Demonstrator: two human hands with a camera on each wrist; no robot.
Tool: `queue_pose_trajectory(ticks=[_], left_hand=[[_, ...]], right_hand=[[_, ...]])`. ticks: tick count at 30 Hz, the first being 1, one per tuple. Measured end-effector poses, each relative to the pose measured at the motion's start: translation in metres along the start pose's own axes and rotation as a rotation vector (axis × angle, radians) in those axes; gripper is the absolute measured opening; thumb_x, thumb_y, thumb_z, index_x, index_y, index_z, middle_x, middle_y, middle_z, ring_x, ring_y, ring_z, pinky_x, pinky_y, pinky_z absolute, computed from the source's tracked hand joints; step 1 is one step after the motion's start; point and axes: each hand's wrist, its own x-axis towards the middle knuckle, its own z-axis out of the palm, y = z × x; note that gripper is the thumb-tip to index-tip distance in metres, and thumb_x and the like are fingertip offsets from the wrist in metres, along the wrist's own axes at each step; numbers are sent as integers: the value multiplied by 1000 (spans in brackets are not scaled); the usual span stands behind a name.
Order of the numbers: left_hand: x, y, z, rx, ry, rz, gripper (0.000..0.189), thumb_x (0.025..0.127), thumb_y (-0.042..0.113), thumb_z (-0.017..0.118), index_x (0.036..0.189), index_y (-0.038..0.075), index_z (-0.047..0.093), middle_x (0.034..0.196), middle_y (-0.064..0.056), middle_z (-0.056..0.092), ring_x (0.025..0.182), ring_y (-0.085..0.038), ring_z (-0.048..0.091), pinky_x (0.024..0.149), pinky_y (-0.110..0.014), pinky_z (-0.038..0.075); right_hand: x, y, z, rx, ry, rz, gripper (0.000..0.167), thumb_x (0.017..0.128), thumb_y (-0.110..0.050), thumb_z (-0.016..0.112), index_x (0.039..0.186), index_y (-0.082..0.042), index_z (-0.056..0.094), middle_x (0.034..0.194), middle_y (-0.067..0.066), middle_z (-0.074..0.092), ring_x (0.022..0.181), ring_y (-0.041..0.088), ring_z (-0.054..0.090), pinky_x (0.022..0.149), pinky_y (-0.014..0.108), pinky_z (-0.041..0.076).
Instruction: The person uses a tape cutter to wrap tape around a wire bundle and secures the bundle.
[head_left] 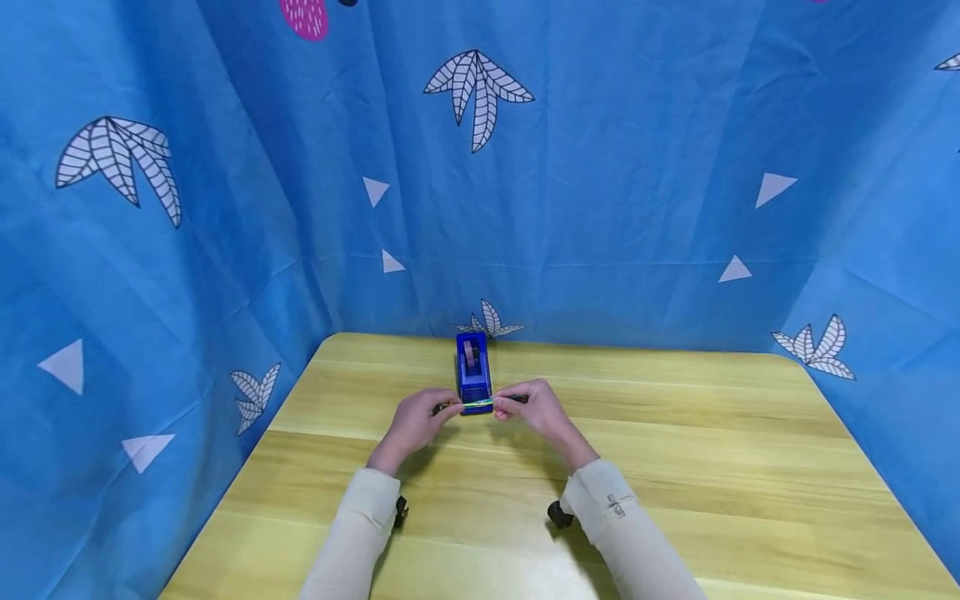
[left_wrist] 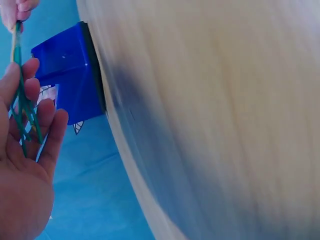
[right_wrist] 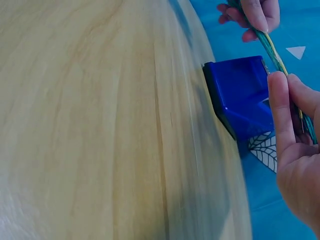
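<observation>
A thin bundle of green and yellow strands, like wires (head_left: 477, 403), is stretched level between both hands, above the near end of a blue tape dispenser (head_left: 474, 379). My left hand (head_left: 422, 421) pinches one end between thumb and fingertips; loose strand ends spread over its palm (left_wrist: 22, 185) in the left wrist view. At the other end, the thumb and index finger of my right hand (head_left: 542, 412) pinch the bundle (right_wrist: 273, 54). A roll of tape (head_left: 470, 353) sits in the dispenser. Neither hand visibly touches the dispenser.
The dispenser stands near the back edge of a light wooden table (head_left: 675, 433). Behind it and at both sides hangs a blue curtain (head_left: 600, 183) printed with leaves and triangles. Dark wrist devices (head_left: 559, 514) show under the sleeves.
</observation>
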Motion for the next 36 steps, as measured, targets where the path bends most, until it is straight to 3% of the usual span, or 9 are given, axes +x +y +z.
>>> queue_pose_trajectory(ticks=[4,7,9,11,15,20,25,30,36], left_hand=[[0,-1,2,-34,4,-25,13,102,30,67,97,21,76,103,4,75,94,-18,68,85,-43,55],[3,1,2,-27,28,4,14,101,29,67,98,19,76,103,1,76,100,-22,69,100,-48,53],[4,2,2,-7,55,41,13,101,28,68,98,18,76,102,1,76,101,-23,67,103,-49,52],[5,3,2,15,88,79,11,100,26,69,98,17,76,99,2,75,97,-20,64,99,-46,54],[5,1,3,53,140,121,9,98,23,72,97,16,77,90,6,70,84,-12,51,74,-34,51],[4,-1,3,70,196,204,6,96,18,73,95,13,77,85,6,67,81,-11,47,71,-31,48],[3,0,2,118,199,243,6,95,18,74,94,13,77,85,6,68,82,-12,49,71,-32,49],[1,3,2,78,131,171,4,96,21,75,96,17,75,93,5,73,89,-14,59,79,-36,54],[0,4,0,-14,9,4,20,100,32,70,112,18,76,118,-4,76,112,-27,70,100,-47,55]], right_hand=[[0,1,0,17,-17,24,17,96,-7,73,108,4,78,95,21,78,75,17,75,84,42,63],[1,2,-1,45,-3,35,19,96,-7,74,111,4,77,99,23,77,82,24,77,85,41,63],[2,3,-2,84,12,49,22,96,-8,74,114,3,76,103,24,77,87,27,77,86,41,63],[3,4,-2,130,24,65,26,96,-9,74,119,3,74,108,25,75,91,28,77,88,41,62],[5,3,-1,186,21,120,31,99,-17,71,125,1,71,111,24,74,90,24,76,91,41,61],[7,3,1,225,16,158,27,100,-16,70,118,4,71,97,21,74,76,17,73,87,40,63],[8,2,3,246,19,152,21,98,-6,70,112,10,72,94,24,74,70,13,72,82,37,64],[8,4,3,250,35,130,22,97,-3,70,112,13,72,98,30,73,70,13,72,79,35,64],[7,6,3,243,56,78,22,96,-3,71,112,13,73,94,26,75,70,13,73,76,32,64]])
